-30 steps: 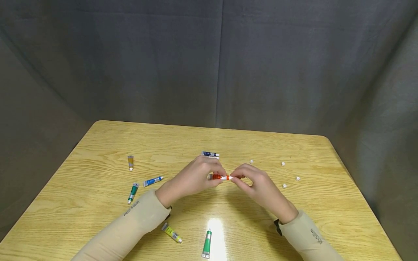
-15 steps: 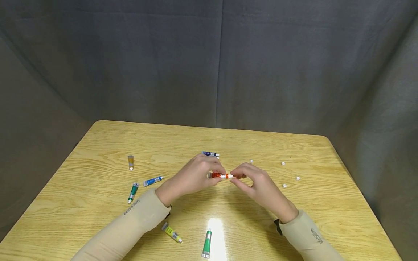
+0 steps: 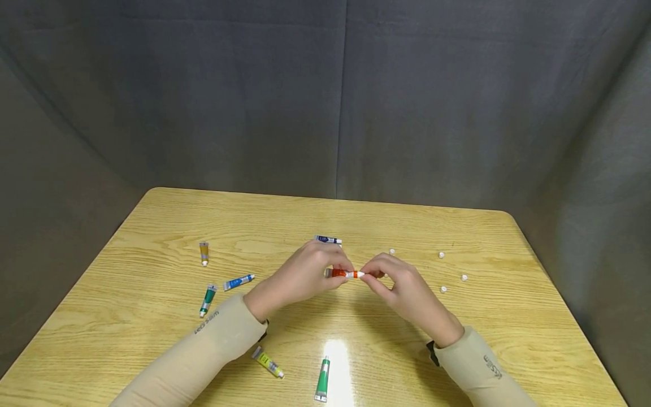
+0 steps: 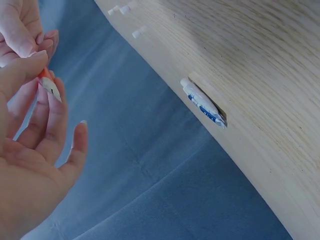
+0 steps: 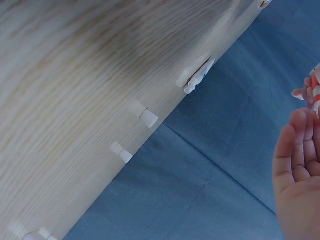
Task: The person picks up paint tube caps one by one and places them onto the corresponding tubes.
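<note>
An orange-red paint tube [image 3: 338, 273] is held level above the middle of the table, its crimped end to the left. My left hand [image 3: 305, 274] grips its body between thumb and fingers. At the tube's other end is a white cap [image 3: 360, 274], pinched by the thumb and forefinger of my right hand [image 3: 404, 285]. The left wrist view shows the tube [image 4: 50, 86] poking out past the left fingertips. Only part of the tube [image 5: 316, 90] appears at the right edge of the right wrist view. A dark blue paint tube [image 3: 328, 239] lies behind the left hand.
Several loose white caps [image 3: 441, 255] lie on the table [image 3: 508, 339] to the right. Ochre [image 3: 204, 254], blue [image 3: 239, 282] and dark green [image 3: 207, 301] tubes lie left. Yellow [image 3: 268, 362] and green [image 3: 322, 380] tubes lie near the front. A dark curtain [image 3: 254, 113] hangs behind.
The right thumb and forefinger loosened at the cap half a second ago and are now close on it again. The tube sits slightly higher than a second ago; both arms stay nearly still.
</note>
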Available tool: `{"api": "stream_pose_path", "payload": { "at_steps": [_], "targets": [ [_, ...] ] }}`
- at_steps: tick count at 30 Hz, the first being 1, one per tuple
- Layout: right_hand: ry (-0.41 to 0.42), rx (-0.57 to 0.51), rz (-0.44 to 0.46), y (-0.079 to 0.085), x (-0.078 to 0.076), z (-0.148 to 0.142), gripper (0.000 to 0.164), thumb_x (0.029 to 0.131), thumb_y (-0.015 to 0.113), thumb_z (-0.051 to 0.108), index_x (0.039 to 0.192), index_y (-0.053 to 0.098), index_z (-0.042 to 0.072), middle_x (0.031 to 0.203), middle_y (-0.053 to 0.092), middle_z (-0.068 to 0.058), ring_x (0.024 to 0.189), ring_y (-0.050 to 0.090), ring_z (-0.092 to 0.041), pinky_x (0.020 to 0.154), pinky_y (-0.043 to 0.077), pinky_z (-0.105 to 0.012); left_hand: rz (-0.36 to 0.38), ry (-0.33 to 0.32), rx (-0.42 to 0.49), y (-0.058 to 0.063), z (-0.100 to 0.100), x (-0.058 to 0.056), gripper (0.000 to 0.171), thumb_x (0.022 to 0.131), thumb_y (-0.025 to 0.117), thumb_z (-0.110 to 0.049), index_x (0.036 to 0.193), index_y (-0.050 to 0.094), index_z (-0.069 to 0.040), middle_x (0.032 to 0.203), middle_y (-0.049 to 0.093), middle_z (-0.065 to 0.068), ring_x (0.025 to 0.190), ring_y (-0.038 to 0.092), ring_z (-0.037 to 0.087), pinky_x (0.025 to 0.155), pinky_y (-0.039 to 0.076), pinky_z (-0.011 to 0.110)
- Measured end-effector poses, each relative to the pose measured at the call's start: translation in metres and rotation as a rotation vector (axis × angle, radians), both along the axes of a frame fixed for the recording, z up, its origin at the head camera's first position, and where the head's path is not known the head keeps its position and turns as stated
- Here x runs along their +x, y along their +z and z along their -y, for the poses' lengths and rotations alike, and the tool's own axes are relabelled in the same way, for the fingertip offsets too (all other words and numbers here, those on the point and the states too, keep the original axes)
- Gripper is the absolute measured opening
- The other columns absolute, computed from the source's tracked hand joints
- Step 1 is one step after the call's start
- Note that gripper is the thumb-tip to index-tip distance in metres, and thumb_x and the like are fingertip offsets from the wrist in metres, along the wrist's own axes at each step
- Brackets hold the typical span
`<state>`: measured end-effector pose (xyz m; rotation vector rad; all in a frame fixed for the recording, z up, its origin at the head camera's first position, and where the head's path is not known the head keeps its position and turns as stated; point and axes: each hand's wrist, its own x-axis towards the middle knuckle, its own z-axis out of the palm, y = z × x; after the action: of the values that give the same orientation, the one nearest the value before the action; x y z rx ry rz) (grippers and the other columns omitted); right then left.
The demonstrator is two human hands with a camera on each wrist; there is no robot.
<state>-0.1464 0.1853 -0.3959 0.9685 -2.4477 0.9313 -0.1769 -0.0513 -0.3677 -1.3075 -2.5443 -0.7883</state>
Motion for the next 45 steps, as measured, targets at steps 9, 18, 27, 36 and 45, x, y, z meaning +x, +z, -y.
{"api": "stream_pose_path", "payload": {
  "at_steps": [9, 18, 27, 36, 45],
  "targets": [
    [-0.033, -0.007, 0.076, 0.004, 0.001, 0.001, 0.004, 0.096, 0.072, 0.009, 0.1, 0.074, 0.01, 0.095, 0.071, 0.002, 0.081, 0.061, -0.006, 0.066, 0.055, -0.026, -0.128, 0.035, -0.01, -0.002, -0.006, 0.0, 0.011, 0.087, 0.084, -0.016, 0.097, 0.082, -0.014, 0.097, 0.077, -0.004, 0.088, 0.069, 0.01, 0.092, 0.054, 0.033],
    [-0.116, -0.067, 0.205, 0.003, -0.004, 0.001, 0.008, 0.1, 0.067, 0.014, 0.099, 0.075, 0.013, 0.087, 0.069, 0.004, 0.078, 0.057, -0.005, 0.066, 0.05, -0.025, -0.334, 0.057, 0.016, -0.007, -0.01, -0.003, 0.013, 0.083, 0.087, -0.012, 0.094, 0.082, -0.015, 0.098, 0.077, -0.003, 0.096, 0.071, 0.014, 0.094, 0.054, 0.032],
    [-0.151, -0.087, 0.282, 0.007, -0.004, 0.003, 0.008, 0.101, 0.067, 0.018, 0.099, 0.075, 0.015, 0.088, 0.07, 0.003, 0.079, 0.058, -0.007, 0.069, 0.049, -0.025, -0.503, 0.051, 0.03, -0.008, -0.01, -0.003, 0.012, 0.083, 0.087, -0.01, 0.094, 0.082, -0.013, 0.097, 0.077, -0.002, 0.095, 0.072, 0.014, 0.095, 0.054, 0.03],
    [-0.198, -0.115, 0.267, 0.009, -0.009, 0.001, 0.006, 0.096, 0.075, 0.019, 0.098, 0.075, 0.013, 0.091, 0.075, 0.0, 0.081, 0.066, -0.011, 0.071, 0.055, -0.026, -0.282, 0.139, 0.044, -0.003, -0.011, -0.007, 0.01, 0.085, 0.086, -0.017, 0.094, 0.081, -0.016, 0.095, 0.075, -0.004, 0.09, 0.07, 0.013, 0.094, 0.054, 0.034],
    [-0.216, -0.115, 0.233, 0.011, -0.012, -0.01, 0.008, 0.093, 0.078, 0.018, 0.099, 0.075, 0.013, 0.093, 0.075, 0.0, 0.08, 0.065, -0.009, 0.074, 0.058, -0.029, -0.156, 0.22, 0.024, -0.003, -0.006, -0.018, 0.012, 0.085, 0.086, -0.017, 0.096, 0.082, -0.016, 0.095, 0.072, -0.004, 0.082, 0.067, 0.011, 0.091, 0.054, 0.036]
  ]
}}
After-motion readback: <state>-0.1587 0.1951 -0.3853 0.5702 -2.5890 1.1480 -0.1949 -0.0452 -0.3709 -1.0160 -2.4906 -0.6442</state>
